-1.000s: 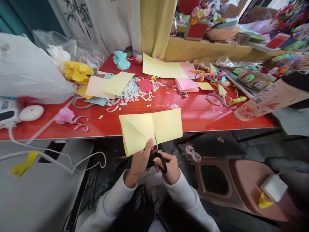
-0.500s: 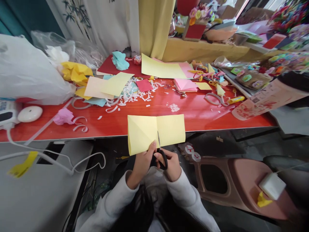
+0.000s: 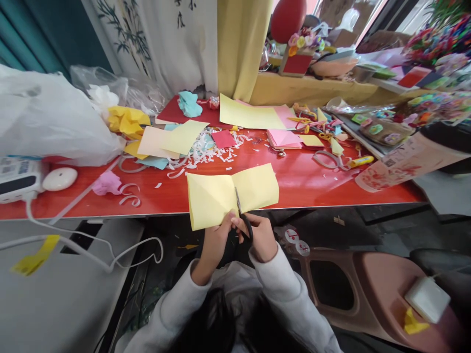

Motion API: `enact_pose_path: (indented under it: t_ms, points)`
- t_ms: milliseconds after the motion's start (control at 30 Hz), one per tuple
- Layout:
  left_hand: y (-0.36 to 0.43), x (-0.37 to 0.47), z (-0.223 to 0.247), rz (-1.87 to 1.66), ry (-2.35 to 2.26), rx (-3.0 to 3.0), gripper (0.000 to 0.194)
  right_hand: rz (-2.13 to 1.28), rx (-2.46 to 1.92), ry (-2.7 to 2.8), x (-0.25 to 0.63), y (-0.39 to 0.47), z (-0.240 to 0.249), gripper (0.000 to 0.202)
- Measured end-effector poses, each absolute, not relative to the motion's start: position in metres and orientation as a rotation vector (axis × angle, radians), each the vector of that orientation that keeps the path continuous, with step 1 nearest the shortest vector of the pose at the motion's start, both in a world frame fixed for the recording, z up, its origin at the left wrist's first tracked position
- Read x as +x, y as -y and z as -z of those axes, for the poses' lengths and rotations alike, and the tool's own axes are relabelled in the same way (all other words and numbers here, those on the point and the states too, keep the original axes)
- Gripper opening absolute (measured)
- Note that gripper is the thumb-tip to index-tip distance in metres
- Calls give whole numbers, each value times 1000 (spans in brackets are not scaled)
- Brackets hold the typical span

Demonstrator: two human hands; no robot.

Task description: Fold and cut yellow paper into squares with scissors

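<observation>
A folded sheet of yellow paper (image 3: 209,196) is held up in front of the table's near edge. My left hand (image 3: 217,240) pinches its lower edge near the middle, thumb on top. Black-handled scissors (image 3: 247,229) are gripped in my right hand (image 3: 262,236), with fingers through the handles. Their blades lie along the middle crease of the paper, cut in from the lower edge. To the right of the blades, the paper's half tilts upward, apart from the left half. Both hands are close together below the paper.
On the red table (image 3: 301,186) lie white paper shreds (image 3: 206,147), pink paper squares (image 3: 284,138) and a large yellow sheet (image 3: 250,113). A plastic bag (image 3: 47,117) sits left, a patterned tumbler (image 3: 408,162) right. A pinkish chair (image 3: 386,274) stands at lower right.
The scissor blades have cut further up the crease. The paper's right half has swung upward and tilted away from the left half. The view has shifted slightly.
</observation>
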State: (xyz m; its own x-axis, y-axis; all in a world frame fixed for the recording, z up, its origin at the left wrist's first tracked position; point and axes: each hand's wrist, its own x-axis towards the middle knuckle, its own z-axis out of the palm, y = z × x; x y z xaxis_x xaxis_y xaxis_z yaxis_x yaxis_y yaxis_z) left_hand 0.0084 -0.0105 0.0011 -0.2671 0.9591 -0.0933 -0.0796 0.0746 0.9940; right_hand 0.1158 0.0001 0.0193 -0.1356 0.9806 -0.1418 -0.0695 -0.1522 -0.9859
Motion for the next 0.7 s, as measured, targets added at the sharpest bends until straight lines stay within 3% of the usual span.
enact_pose_path:
  t_ms: [567,633,700]
  points:
    - [13,-13,-5,-1181,-1165,1073,45,-1598,-1179,1232,137,-21,-24,34]
    - [14,-35,-11,-1140,-1097,1068,55,-1589,-1188,1250,141,-21,-27,36]
    - [12,-58,-21,-1154,-1018,1023,78,-1587,-1202,1278,146,-19,-30,36]
